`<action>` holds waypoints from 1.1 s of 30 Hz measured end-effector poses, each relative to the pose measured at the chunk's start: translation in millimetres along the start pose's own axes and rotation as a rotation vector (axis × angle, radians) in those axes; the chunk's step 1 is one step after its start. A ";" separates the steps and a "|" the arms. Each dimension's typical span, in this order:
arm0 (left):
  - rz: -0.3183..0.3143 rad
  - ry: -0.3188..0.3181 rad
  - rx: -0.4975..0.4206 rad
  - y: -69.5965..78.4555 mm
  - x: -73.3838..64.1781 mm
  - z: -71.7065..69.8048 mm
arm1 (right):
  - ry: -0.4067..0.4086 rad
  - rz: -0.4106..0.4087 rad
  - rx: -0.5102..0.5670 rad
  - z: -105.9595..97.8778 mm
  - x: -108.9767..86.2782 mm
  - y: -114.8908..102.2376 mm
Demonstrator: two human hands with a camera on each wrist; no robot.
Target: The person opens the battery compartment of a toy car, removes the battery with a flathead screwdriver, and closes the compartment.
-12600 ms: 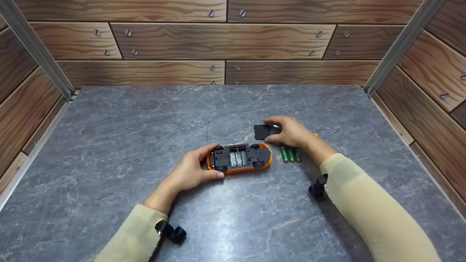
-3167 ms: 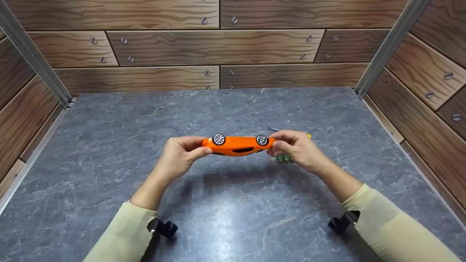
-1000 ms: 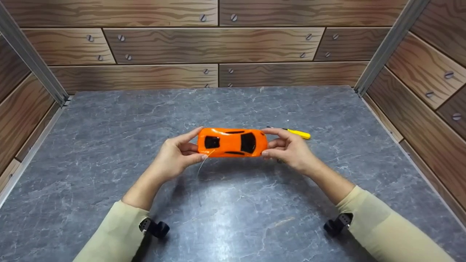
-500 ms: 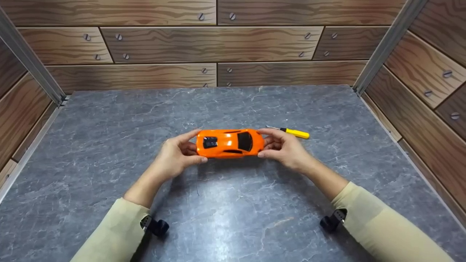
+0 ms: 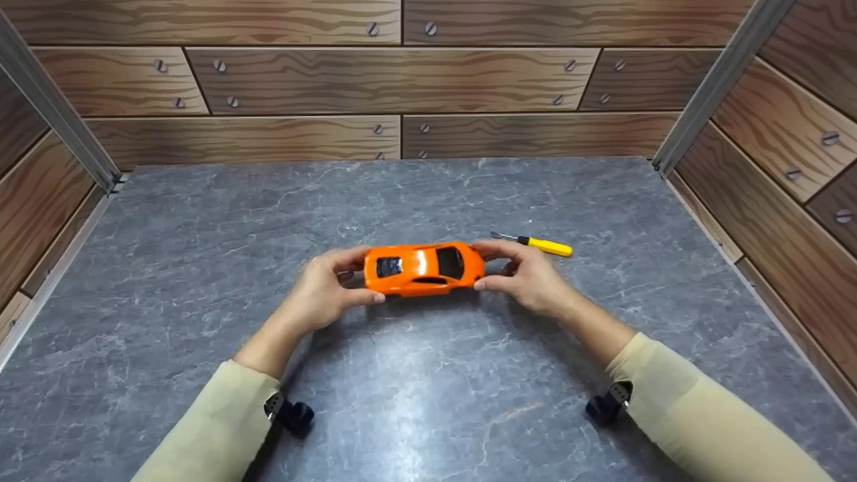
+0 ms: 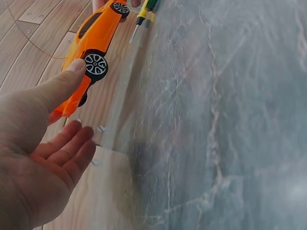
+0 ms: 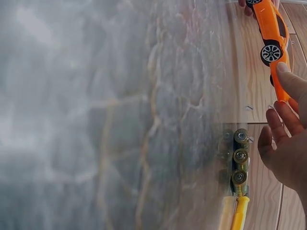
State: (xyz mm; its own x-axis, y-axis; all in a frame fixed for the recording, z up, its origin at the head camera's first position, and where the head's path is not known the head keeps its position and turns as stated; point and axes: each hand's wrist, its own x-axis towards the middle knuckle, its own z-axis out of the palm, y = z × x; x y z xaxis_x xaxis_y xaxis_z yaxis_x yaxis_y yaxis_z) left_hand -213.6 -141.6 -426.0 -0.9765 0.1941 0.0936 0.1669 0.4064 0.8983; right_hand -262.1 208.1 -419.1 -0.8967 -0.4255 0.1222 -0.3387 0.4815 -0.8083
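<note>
An orange toy car point(image 5: 428, 271) is held level, wheels down, above the table. My left hand point(image 5: 320, 288) grips its left end, the end with the black louvred panel, thumb on the near side. At the windscreen end, my right hand point(image 5: 532, 278) pinches the body between thumb and fingers. The left wrist view shows the car's silver-spoked wheel point(image 6: 96, 64) and a thin wire point(image 6: 34, 45) curving off the body. The underside is hidden in the head view. Three batteries point(image 7: 240, 155) stand out below my right hand in the right wrist view.
A screwdriver point(image 5: 549, 246) with a yellow handle lies on the grey marbled table point(image 5: 428, 388), just beyond my right hand. Wood-patterned walls point(image 5: 301, 80) enclose the back and sides. The right hand hides the batteries from the head view.
Earlier the car lay upside down with its battery compartment open and my right hand held a black cover. Since then it was lifted, rolled over, and just now tilted level and slightly lowered.
</note>
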 end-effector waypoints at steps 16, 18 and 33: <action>-0.052 -0.043 0.168 -6.2 2.6 3.9 | -0.049 -0.015 -0.098 5.2 0.3 5.4; -0.048 -0.045 0.178 -7.2 3.0 4.5 | -0.059 -0.012 -0.110 5.8 0.3 5.8; -0.068 -0.087 0.226 -8.8 8.2 5.0 | -0.093 -0.027 -0.235 4.7 1.0 8.1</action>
State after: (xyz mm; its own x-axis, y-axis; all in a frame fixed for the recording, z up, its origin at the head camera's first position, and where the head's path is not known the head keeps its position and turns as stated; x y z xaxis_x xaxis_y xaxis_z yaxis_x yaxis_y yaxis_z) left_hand -222.4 -139.1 -435.3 -0.9727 0.2318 -0.0097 0.1372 0.6085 0.7816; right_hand -264.4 208.0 -428.2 -0.8600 -0.5041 0.0797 -0.4290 0.6295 -0.6478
